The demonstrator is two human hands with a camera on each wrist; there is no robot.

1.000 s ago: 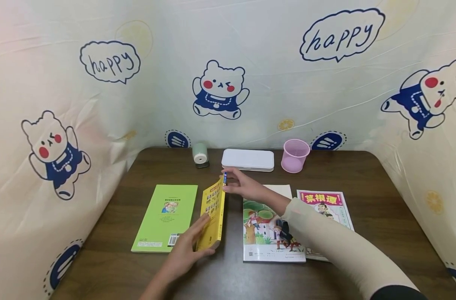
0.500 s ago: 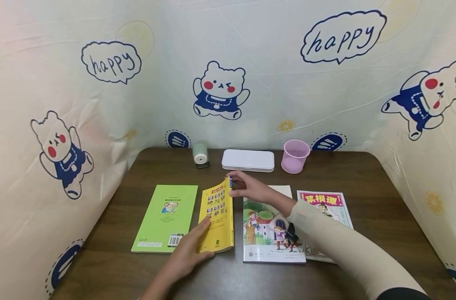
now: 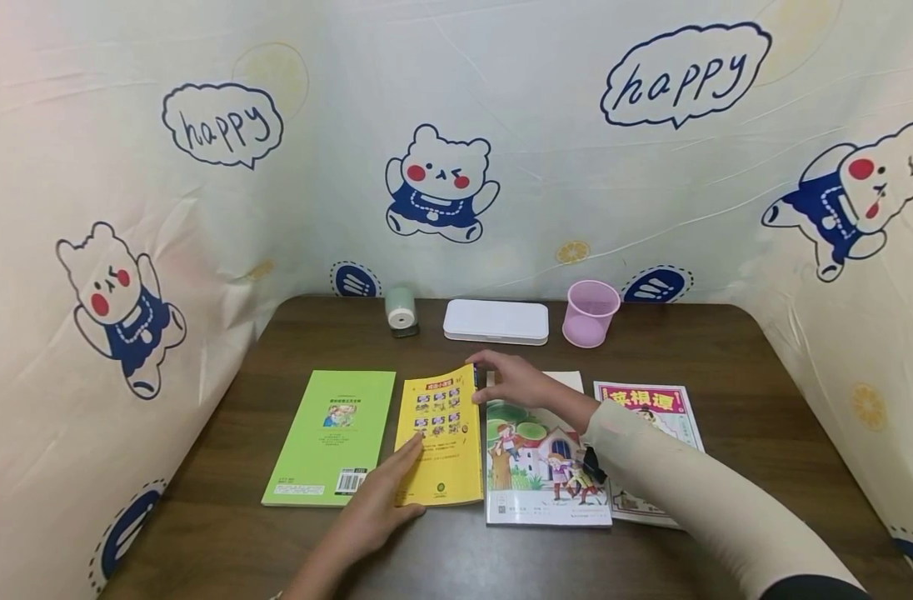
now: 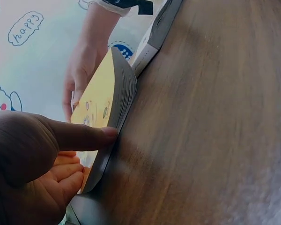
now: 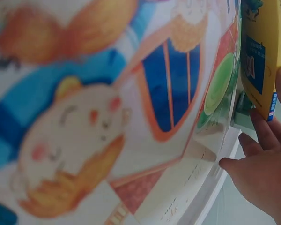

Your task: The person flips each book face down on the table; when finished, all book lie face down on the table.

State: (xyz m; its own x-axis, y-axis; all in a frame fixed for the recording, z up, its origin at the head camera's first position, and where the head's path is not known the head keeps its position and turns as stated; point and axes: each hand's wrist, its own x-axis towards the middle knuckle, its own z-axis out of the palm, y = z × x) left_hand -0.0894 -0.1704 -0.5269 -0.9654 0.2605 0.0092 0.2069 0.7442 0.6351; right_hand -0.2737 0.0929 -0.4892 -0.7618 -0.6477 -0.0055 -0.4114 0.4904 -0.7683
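Observation:
A yellow book (image 3: 443,458) lies back cover up at the middle of the table, its right edge slightly raised. My left hand (image 3: 374,504) holds its lower left corner, fingers over the left side. In the left wrist view the thumb of my left hand (image 4: 51,154) presses the page edges. At the top right corner, my right hand (image 3: 518,382) pinches the book by its spine. The right wrist view has the fingers of my right hand (image 5: 262,159) at the blue end of the yellow book's spine (image 5: 271,70).
A green book (image 3: 336,433) lies to the left. An illustrated book (image 3: 524,483) and a pink-bordered book (image 3: 644,396) lie on the right, partly under my sleeve. Behind stand a green pencil sharpener (image 3: 401,308), a white case (image 3: 496,321) and a pink cup (image 3: 590,315).
My right hand has brought the yellow book's right edge down and to the right, so the tilted book now lies almost flat. My left hand has barely moved.

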